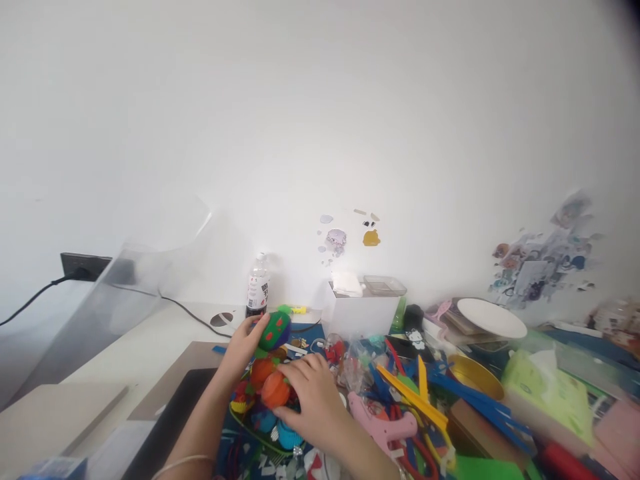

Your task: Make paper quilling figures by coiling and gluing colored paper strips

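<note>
My left hand (249, 341) grips a green and purple ball with red shapes (275, 330) from its left side, its far fingers partly hidden. Lower and to the right, my right hand (313, 393) has thumb and fingers about a small orange ball (275, 389), which looks like a little pumpkin. Another orange piece (261, 371) lies just behind that one. Beneath both hands is a green-rimmed tray (260, 437) holding several colourful pieces, among them a blue ridged one (289, 435).
A bottle (259, 287) and a white box (365, 313) stand by the wall. On the right are a pink glue gun (383, 423), yellow strips (413, 397), blue strips (480, 400), a tissue pack (547, 393) and a white plate (493, 317). Scraps cover the middle.
</note>
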The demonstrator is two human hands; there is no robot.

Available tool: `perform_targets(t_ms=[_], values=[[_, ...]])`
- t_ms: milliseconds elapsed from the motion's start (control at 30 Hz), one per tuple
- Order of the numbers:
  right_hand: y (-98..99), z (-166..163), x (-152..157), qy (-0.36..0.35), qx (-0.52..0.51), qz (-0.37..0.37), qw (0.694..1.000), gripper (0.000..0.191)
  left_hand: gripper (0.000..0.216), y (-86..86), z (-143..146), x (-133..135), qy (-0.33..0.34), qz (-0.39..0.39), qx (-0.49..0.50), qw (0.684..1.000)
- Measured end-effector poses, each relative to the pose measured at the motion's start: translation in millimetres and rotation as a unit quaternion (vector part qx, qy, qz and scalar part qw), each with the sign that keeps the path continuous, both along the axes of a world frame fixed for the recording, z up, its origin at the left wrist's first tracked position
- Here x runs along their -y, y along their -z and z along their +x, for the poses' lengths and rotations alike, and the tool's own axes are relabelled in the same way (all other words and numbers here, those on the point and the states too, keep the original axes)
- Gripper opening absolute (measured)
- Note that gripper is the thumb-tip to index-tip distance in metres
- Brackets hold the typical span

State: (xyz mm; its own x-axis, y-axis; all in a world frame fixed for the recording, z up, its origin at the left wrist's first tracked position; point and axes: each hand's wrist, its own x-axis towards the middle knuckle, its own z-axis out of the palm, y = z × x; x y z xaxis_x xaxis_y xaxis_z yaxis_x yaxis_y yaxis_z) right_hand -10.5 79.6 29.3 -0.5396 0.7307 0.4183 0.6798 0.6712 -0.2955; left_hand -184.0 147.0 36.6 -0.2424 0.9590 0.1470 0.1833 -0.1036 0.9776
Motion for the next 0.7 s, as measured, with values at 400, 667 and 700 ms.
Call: perform_targets(t_ms=[400,667,700], values=[[2.5,-4.0,-1.9,-0.004,0.026,0.002,1.000,0.039,0.056,5.6,4.3,-0.5,0.074,0.027,0.044,0.996],[12.7,-8.7,3.6,0.034,-0.011,0.004,0.999,0.058,0.052,7.8,5.5,-1.5,0.107,0.170,-0.051,0.978],[12.9,-8.6,3.3,0.034,-0.014,0.003,0.999,0.059,0.052,7.3,5.5,-0.8,0.110,0.177,-0.062,0.976]])
